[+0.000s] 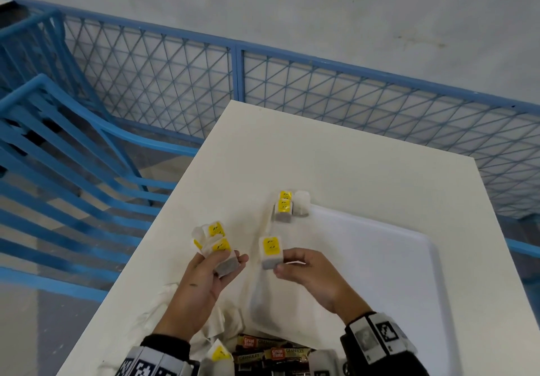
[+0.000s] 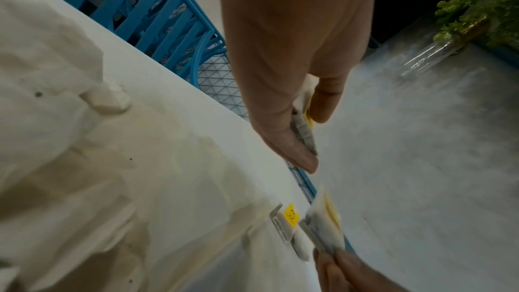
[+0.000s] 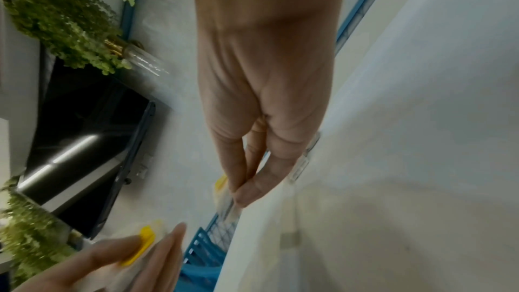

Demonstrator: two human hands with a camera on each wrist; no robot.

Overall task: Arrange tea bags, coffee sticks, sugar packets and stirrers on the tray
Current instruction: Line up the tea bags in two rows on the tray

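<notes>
My left hand grips a bunch of tea bags with yellow tags, held above the white table. In the left wrist view the left hand pinches the tea bags between thumb and fingers. My right hand pinches one tea bag by its lower end, just over the left edge of the white tray. The right wrist view shows that hand pinching the tea bag. Two or three tea bags lie at the tray's far left corner.
Dark coffee sticks and more tea bags lie at the table's near edge, beside crumpled white packets. A blue mesh fence and blue chairs stand left of and behind the table.
</notes>
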